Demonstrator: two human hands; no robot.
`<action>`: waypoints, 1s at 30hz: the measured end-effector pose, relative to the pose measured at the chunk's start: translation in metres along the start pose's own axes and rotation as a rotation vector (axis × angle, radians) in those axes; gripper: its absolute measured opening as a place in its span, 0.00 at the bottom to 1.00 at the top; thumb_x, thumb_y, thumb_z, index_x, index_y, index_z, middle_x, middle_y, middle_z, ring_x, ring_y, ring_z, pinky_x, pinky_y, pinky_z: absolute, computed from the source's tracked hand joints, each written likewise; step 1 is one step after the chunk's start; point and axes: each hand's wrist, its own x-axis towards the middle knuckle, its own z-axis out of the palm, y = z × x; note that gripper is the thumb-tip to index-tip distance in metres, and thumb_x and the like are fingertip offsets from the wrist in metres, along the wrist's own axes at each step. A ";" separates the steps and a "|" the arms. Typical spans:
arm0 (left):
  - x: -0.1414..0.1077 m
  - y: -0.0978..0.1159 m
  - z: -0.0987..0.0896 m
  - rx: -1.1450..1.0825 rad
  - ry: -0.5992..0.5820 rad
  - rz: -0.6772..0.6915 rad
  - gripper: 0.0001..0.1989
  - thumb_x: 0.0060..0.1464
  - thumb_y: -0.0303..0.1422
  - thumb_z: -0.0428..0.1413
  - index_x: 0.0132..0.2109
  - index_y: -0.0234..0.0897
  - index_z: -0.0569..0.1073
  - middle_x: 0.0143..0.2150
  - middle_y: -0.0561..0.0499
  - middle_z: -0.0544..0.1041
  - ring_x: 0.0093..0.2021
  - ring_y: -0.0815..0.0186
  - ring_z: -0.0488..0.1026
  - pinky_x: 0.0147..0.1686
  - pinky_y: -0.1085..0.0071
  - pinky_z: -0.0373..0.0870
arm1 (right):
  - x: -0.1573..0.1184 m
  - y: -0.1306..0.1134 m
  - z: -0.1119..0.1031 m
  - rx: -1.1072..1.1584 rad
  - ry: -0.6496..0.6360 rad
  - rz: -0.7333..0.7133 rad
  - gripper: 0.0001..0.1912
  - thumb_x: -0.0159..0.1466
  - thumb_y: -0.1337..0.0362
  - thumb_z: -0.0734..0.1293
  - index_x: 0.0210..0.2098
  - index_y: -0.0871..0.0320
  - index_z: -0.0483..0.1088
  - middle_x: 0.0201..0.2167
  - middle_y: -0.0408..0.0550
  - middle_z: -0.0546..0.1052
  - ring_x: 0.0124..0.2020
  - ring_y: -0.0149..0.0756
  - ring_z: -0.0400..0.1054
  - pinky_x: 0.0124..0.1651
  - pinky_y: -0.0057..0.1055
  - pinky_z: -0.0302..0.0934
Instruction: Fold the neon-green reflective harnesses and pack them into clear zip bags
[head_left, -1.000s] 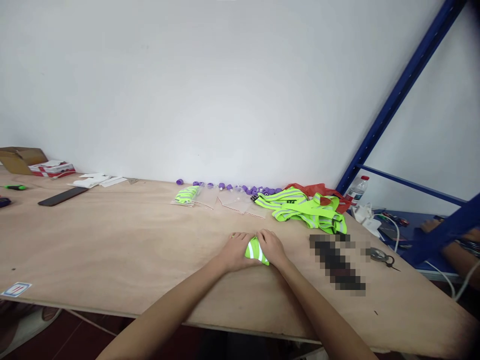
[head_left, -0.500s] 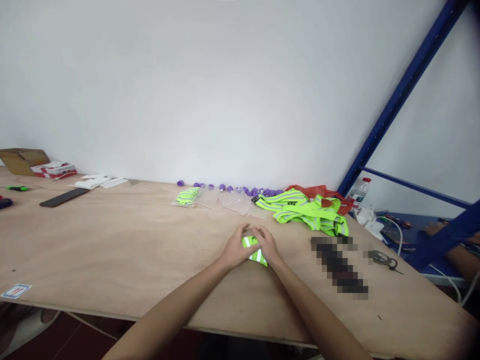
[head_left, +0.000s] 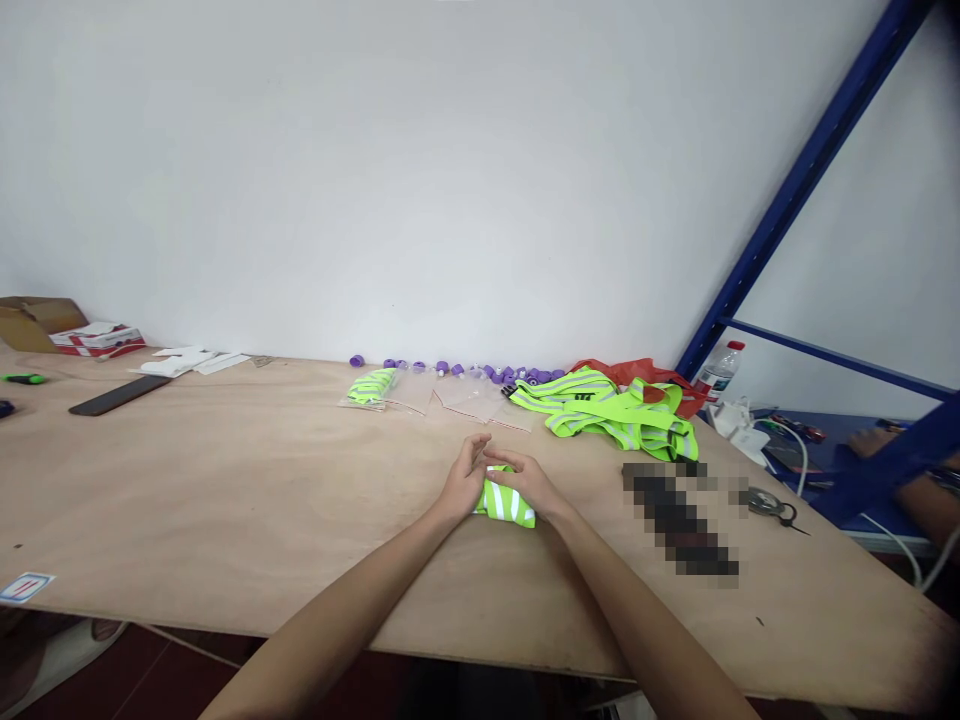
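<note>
A small folded bundle of neon-yellow vest fabric with silver reflective stripes [head_left: 506, 503] lies on the plywood table [head_left: 225, 500] in front of me. My right hand [head_left: 525, 478] rests on top of it and presses it down. My left hand [head_left: 466, 477] stands on edge against the bundle's left side, fingers straight and raised. Both forearms reach in from the bottom of the view.
A heap of unfolded neon vests [head_left: 607, 412] lies behind to the right, by a red bag [head_left: 637, 375]. Clear plastic bags [head_left: 457, 397], one bagged vest [head_left: 371, 387] and purple caps [head_left: 465, 370] line the wall. Scissors [head_left: 772, 505] and another person's arm [head_left: 915, 490] are at right.
My left hand has lifted off the bundle and now stands with fingers up beside it; the right hand has slid over the top. The bundle looks flatter and wider.
</note>
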 end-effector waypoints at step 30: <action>-0.001 0.050 0.005 -0.327 -0.041 -0.526 0.24 0.53 0.40 0.66 0.54 0.36 0.74 0.59 0.39 0.75 0.58 0.54 0.73 0.57 0.60 0.71 | 0.003 0.012 -0.007 0.123 0.509 -0.135 0.27 0.49 0.53 0.76 0.47 0.58 0.79 0.48 0.52 0.81 0.50 0.54 0.74 0.49 0.44 0.70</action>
